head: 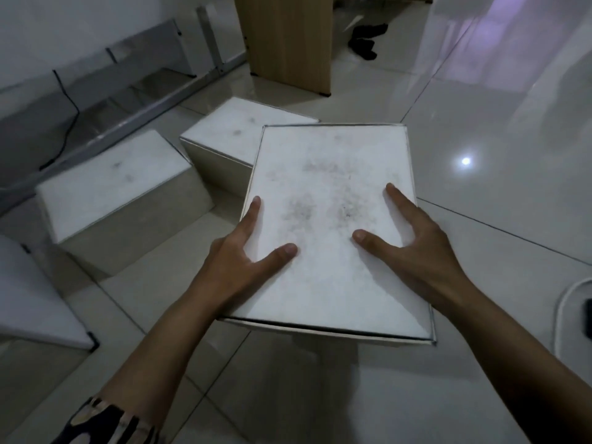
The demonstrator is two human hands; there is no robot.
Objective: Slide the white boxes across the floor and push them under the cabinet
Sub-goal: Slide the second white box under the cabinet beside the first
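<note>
Both forearms are reaching forward from the bottom of the view, and the left hand (pixel 243 251) and right hand (pixel 413 248) are gripping the nearest white box (pixel 330 225) from either side. Each thumb is lying on the smudged lid while the fingers (pixel 253 209) are wrapping over the long edges, so the hands are spread wide and clamped on the box rather than hanging free. It is sitting just above or on the tiled floor (pixel 499 149); which, I cannot tell. Two more white boxes, a middle one (pixel 234 133) and a left one (pixel 109 177), are resting on the floor ahead, near the low gap under the cabinet (pixel 105 100) along the wall. I judge the step in hand to be steering this box toward that gap. Next it is needing a leftward turn past the middle box, then a flat, low push. A wooden panel (pixel 285 40) is standing beyond.
</note>
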